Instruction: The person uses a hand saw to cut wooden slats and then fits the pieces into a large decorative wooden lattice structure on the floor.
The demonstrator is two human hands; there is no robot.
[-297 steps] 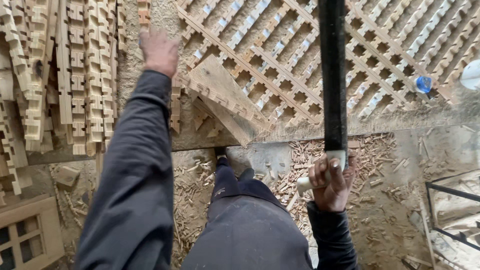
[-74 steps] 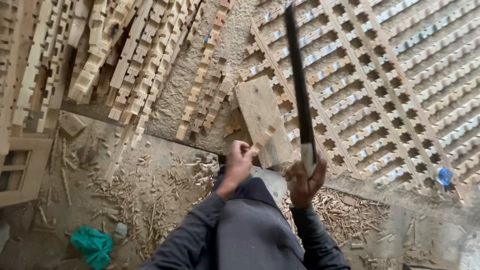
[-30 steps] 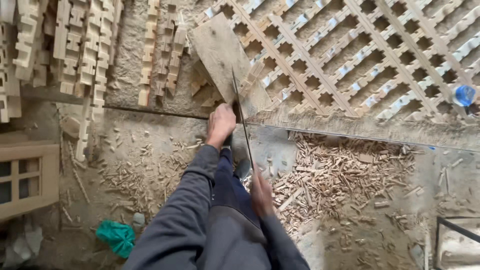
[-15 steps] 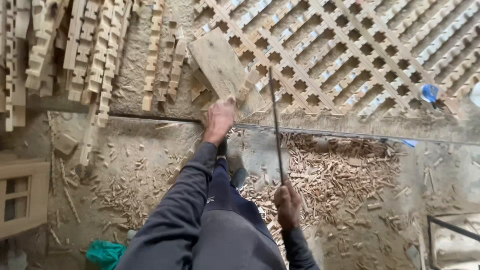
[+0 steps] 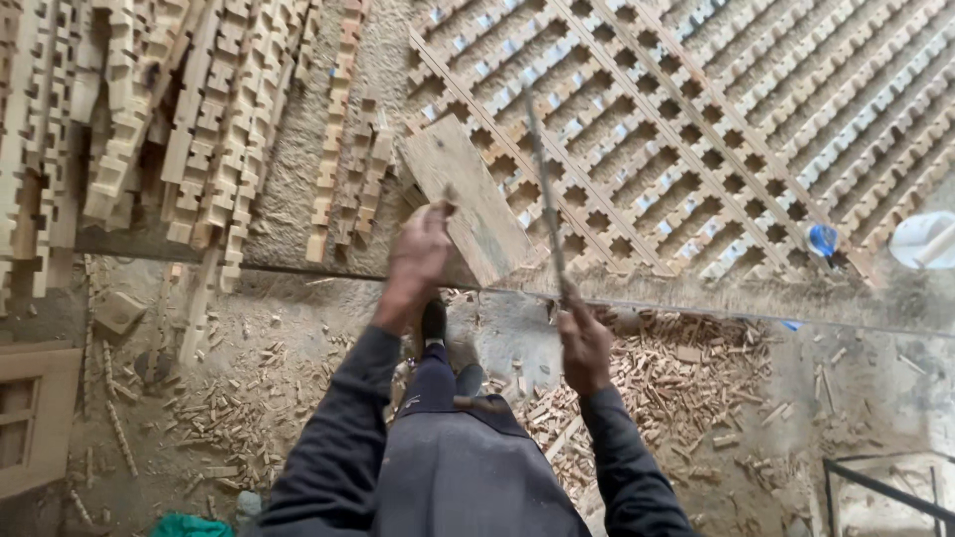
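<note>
**Over a woodworking floor: two hands, a plank and a thin blade**

Below the head camera, a person in dark sleeves stands over a concrete floor [image 5: 139,398] littered with wood offcuts [image 5: 686,378]; the left hand [image 5: 420,254] is closed on the near edge of a flat wooden plank [image 5: 466,194], which lies tilted across the edge of a raised desk [image 5: 298,261]; the right hand [image 5: 585,343] is clenched round the lower end of a long, thin blade-like tool [image 5: 545,194], which rises steeply away from the body, just right of the plank; the hands are apart, each clamped on its own thing; whether the blade touches the plank cannot be told. Behind them lies a wide wooden lattice panel [image 5: 716,129]; to the left, notched wooden strips [image 5: 199,119] lie stacked in rows; a small blue object [image 5: 822,239] sits on the lattice's right part.
</note>
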